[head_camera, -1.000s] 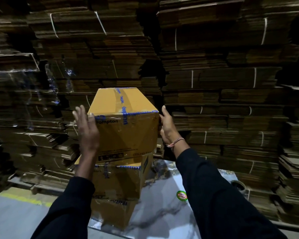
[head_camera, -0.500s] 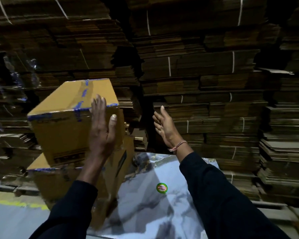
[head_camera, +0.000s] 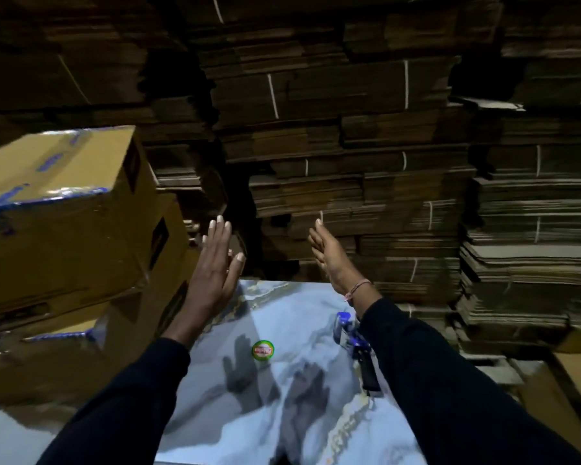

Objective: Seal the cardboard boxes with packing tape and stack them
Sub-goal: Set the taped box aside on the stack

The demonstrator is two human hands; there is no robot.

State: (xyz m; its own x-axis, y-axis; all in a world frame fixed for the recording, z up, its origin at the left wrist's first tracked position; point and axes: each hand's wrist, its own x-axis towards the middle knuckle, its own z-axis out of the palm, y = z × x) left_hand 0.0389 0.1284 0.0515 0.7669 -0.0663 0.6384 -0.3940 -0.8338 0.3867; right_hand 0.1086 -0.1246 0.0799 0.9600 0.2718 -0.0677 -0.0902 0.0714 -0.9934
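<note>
Bundled flat cardboard (head_camera: 349, 135) filled the far wall. At left, a taped box (head_camera: 57, 216) sat atop another box (head_camera: 81, 357) beside the glossy worktop (head_camera: 292, 317). Both hands, left (head_camera: 215, 263) and right (head_camera: 332, 260), hovered released with straight fingers, touching nothing. A blue tape dispenser (head_camera: 353, 344) lay on the worktop at right.

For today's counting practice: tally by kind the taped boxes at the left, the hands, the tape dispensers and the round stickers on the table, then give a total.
Taped cardboard boxes: 2 (top box, lower box)
Hands: 2 (left hand, right hand)
Tape dispensers: 1 (tape dispenser)
Round stickers: 1 (sticker)
Total: 6
</note>
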